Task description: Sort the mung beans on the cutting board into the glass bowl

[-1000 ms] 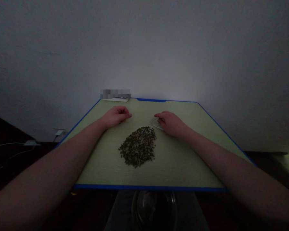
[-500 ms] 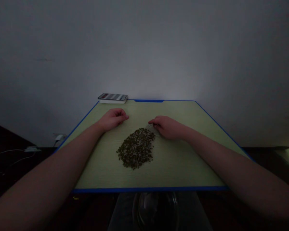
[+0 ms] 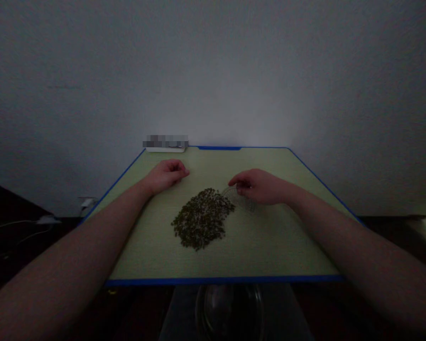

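A pile of small greenish-brown seeds or grains [image 3: 202,219] lies spread in the middle of the pale table. To its right, my right hand [image 3: 261,186] has its thumb and fingers curled at a clear, ribbed dish [image 3: 246,202], which appears to be held near its rim. The dish is see-through and faint, and its left edge touches the pile. My left hand [image 3: 166,175] rests on the table beyond the pile's left side, fingers curled in and thumb near the index finger. Nothing shows in it, though the inside of the palm is hidden.
The table [image 3: 270,255] has a blue edge. A flat white box [image 3: 166,149] with a blurred-out top stands at its back left corner, near the wall. Below the front edge, a round glassy vessel [image 3: 230,312] is between my legs. A plug and cables [image 3: 48,220] are at the left.
My right hand has moved right, uncovering more of the clear dish. Some seeds now reach further right at the pile's upper edge. My left hand has stayed put. The box's top is now pixelated.
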The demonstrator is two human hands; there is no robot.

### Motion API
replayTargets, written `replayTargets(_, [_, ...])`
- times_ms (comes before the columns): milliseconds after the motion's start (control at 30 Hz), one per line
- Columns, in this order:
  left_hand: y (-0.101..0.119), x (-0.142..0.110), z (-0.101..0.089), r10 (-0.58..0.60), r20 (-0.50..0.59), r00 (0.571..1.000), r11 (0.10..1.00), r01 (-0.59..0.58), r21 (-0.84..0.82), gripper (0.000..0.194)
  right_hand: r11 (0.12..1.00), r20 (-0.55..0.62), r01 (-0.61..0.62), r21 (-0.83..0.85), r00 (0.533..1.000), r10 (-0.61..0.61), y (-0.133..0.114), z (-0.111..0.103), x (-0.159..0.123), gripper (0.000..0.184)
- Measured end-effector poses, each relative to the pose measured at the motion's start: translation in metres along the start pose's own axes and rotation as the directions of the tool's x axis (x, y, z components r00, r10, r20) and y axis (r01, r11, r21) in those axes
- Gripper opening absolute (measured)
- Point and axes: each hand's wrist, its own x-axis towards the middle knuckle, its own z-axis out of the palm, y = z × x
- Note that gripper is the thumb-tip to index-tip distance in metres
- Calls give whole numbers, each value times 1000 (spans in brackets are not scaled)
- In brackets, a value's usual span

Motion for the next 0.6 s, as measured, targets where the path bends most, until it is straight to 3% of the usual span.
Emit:
replayTargets(367, [-4,0,-1,8,4,1000,1000,-8,-9,26,991,-131,-135,-2,982,134,27,-7,3,38])
replayTargets(600, [-2,1,0,-8,2,1000,1000,8,5,25,986,-126,-167,10,978,167,30,0,8,39])
